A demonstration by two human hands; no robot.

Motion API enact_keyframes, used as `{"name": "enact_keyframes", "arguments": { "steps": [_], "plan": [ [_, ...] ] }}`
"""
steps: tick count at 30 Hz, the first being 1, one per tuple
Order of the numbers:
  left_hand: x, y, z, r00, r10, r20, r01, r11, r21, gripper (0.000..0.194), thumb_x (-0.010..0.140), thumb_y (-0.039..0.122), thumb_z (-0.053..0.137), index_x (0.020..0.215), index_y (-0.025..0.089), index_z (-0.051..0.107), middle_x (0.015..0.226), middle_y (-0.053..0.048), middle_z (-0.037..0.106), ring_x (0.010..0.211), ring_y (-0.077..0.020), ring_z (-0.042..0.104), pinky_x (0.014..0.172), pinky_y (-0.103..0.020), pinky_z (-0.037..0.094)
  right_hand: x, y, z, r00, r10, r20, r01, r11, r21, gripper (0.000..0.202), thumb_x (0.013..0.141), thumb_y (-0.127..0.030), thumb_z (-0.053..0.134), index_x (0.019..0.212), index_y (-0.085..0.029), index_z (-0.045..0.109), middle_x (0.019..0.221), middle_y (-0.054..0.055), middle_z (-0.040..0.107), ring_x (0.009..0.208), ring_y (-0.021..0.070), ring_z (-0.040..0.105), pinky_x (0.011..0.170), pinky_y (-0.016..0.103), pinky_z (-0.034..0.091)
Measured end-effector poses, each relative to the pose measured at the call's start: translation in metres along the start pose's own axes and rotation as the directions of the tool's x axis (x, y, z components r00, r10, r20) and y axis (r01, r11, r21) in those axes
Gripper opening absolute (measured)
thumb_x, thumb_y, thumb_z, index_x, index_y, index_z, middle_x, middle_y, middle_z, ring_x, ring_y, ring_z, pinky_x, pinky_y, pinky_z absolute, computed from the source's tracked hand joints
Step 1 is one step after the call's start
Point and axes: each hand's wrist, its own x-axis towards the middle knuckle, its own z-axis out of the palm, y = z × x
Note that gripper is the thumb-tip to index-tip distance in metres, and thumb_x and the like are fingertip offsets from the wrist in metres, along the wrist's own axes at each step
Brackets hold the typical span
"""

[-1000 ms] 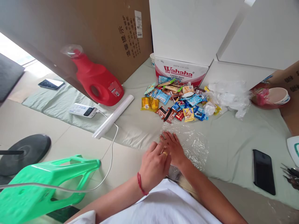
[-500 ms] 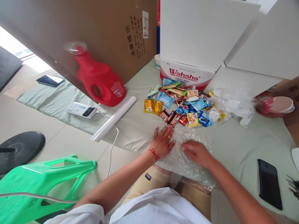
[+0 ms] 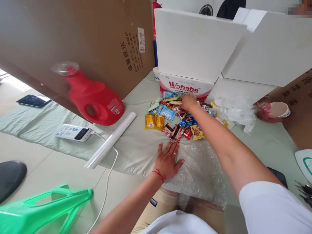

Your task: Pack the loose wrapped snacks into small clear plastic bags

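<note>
Right hand is out at full stretch over the far side of the snack pile, fingers curled down onto the packets near the Wahaha box; whether it has closed on one I cannot tell, since the knuckles hide the fingertips. Left hand lies flat and spread, grasping nothing, pinning the near-left part of the clear plastic sheet against the green cloth. That pin matters, I'd judge: the film is light and crinkled, so steady pressure keeps it from sliding while the other arm reaches across. A clean pick calls for lifting the packet straight up so the forearm doesn't sweep the red and yellow wrappers lying just under it. For room, open cloth lies left of the sheet up to the white roll and its neighbour, the red jug. Boxes wall off the back, crumpled plastic sits just right of the pile, and the sheet's near edge hangs over the person's knee, so there's little slack that way.
</note>
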Motion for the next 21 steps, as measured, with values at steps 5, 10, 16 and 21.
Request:
{"name": "enact_keyframes", "arguments": {
  "steps": [5,10,16,21],
  "plan": [
    [0.001,0.003,-0.003,1.000,0.001,0.011,-0.001,0.999,-0.034,0.075,0.102,0.065,0.028,0.160,0.018,0.035,0.167,-0.009,0.033,0.157,-0.0290,0.027,0.128,-0.065,0.008,-0.067,0.036,-0.010,0.986,-0.075,-0.149,0.103,0.977,0.185,0.065,0.072,-0.041,0.085,0.131,-0.024,0.065,0.126,0.012,0.060,0.120,0.0360,0.047,0.100,0.048,0.042],
    [0.001,0.005,-0.002,1.000,-0.004,-0.014,0.003,0.997,-0.073,0.067,0.105,0.054,0.025,0.161,0.018,0.035,0.167,-0.010,0.033,0.157,-0.0289,0.027,0.127,-0.066,0.005,-0.215,0.072,0.020,0.953,-0.230,-0.198,0.292,0.871,0.395,0.057,0.079,-0.053,0.078,0.127,-0.026,0.061,0.119,0.009,0.060,0.113,0.0317,0.052,0.097,0.045,0.045],
    [0.001,0.004,-0.001,1.000,-0.013,-0.006,0.013,0.997,-0.076,0.057,0.107,0.038,0.021,0.159,0.021,0.037,0.166,-0.008,0.036,0.156,-0.0263,0.030,0.127,-0.066,0.008,-0.319,0.070,0.081,0.951,-0.268,-0.157,0.310,0.833,0.459,0.048,0.088,-0.049,0.073,0.128,-0.027,0.059,0.124,0.010,0.061,0.121,0.0311,0.051,0.104,0.048,0.042],
    [0.001,0.006,-0.005,1.000,-0.027,0.006,0.028,0.997,-0.071,0.055,0.107,0.035,0.022,0.158,0.022,0.040,0.165,-0.007,0.037,0.156,-0.0252,0.031,0.127,-0.064,0.008,-0.324,0.056,0.099,0.936,-0.346,-0.064,0.343,0.859,0.381,0.067,0.087,-0.054,0.073,0.143,-0.023,0.053,0.137,0.014,0.058,0.136,0.0354,0.042,0.116,0.054,0.033]
  ]
}}
